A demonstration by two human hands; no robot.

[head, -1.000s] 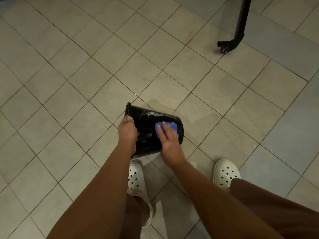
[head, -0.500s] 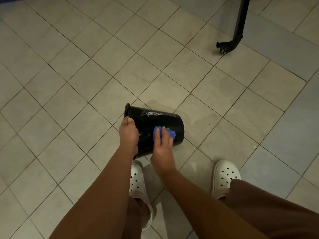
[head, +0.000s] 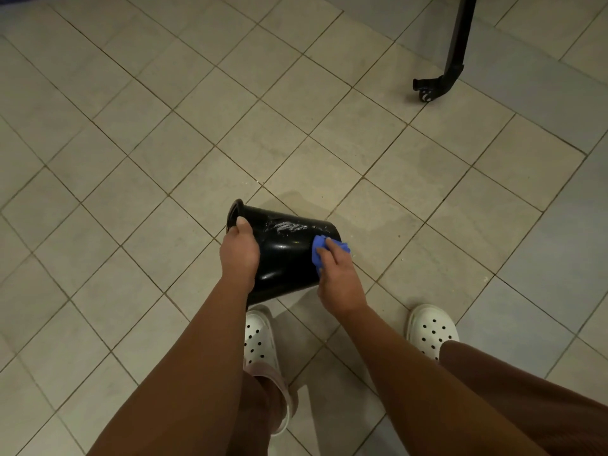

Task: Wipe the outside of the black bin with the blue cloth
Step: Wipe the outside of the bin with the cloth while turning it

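Note:
A glossy black bin (head: 284,255) is held tipped on its side above the tiled floor, open mouth to the left, base to the right. White wet streaks show on its upper wall. My left hand (head: 239,253) grips the rim, thumb over the edge. My right hand (head: 337,274) presses a bunched blue cloth (head: 320,250) against the bin's wall near the base end. Part of the cloth sticks out past my fingers.
Beige floor tiles (head: 197,126) run all around. A black metal leg with a small castor (head: 437,82) stands at the upper right. My two white perforated clogs (head: 260,340) are planted just below the bin, the right clog (head: 431,330) further right.
My right hand with the cloth slid left along the bin's wall, then back right to the base end. My left hand kept its grip on the rim.

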